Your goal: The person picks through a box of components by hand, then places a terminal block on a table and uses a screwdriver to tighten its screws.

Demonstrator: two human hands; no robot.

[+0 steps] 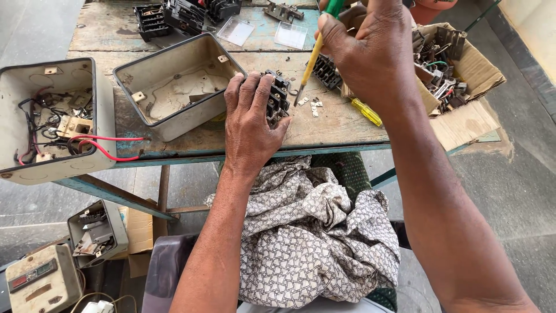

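At the worktop edge, a black switch block gets probed.
Left hand clamps the rigid, probably light block by its sides; right hand grips a yellow-shafted screwdriver, its tip beside the block.

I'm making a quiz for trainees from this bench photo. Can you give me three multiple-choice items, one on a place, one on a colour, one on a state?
1. Where does the spare yellow-handled screwdriver lie?
A. On the wooden bench right of the black switch block
B. Inside the empty grey box
C. On the floor

2. What colour are the loose wires hanging out of the left grey box?
A. Blue
B. Red
C. White

3. How is the black switch block being handled?
A. Lying untouched
B. Lifted in the air
C. Held down on the bench by the left hand

Answers: 1 A, it lies on the bench planks; 2 B, red loops cross the rim; 3 C, fingers wrap it while the right hand aims a screwdriver.
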